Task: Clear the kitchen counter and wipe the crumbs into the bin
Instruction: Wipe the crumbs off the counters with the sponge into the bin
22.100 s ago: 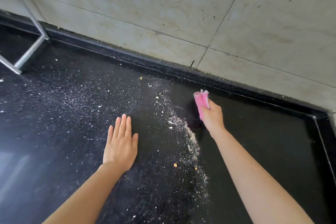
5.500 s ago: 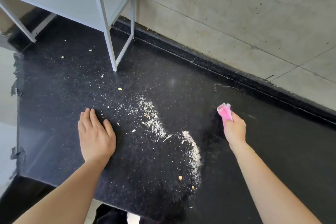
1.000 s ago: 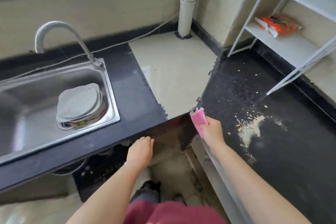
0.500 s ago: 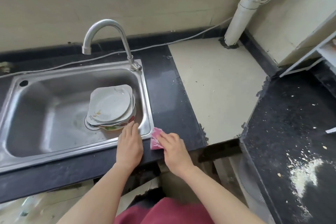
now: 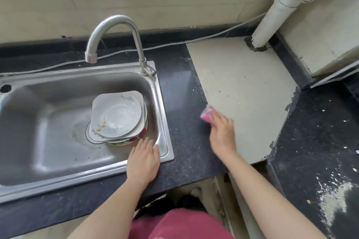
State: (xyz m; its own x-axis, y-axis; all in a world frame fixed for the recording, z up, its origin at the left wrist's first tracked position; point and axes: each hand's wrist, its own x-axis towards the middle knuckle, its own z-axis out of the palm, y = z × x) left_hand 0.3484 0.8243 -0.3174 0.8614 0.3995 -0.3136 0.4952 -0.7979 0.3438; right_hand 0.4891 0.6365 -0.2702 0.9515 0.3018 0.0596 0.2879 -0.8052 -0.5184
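Head view showed a crumpled pink cloth point(image 5: 207, 115) jutting beyond the right grip point(image 5: 222, 134) grasping it; left grip point(image 5: 143, 159) lay released.

All I see of the person on my feed is two arms, bare from the wrists back to the frame edge. The bare left hand point(image 5: 143, 159) has slim fingers and short, plain nails. The bare right hand point(image 5: 222, 134) is slightly blurred, so I cannot read its nails. Low in the middle of my screen is a dusty-red garment of soft matte cloth point(image 5: 180, 225), lightly creased. I cannot tell whether it is a shirt hem or trousers. Just above it is a dark rounded shape, perhaps footwear, too dim to name.
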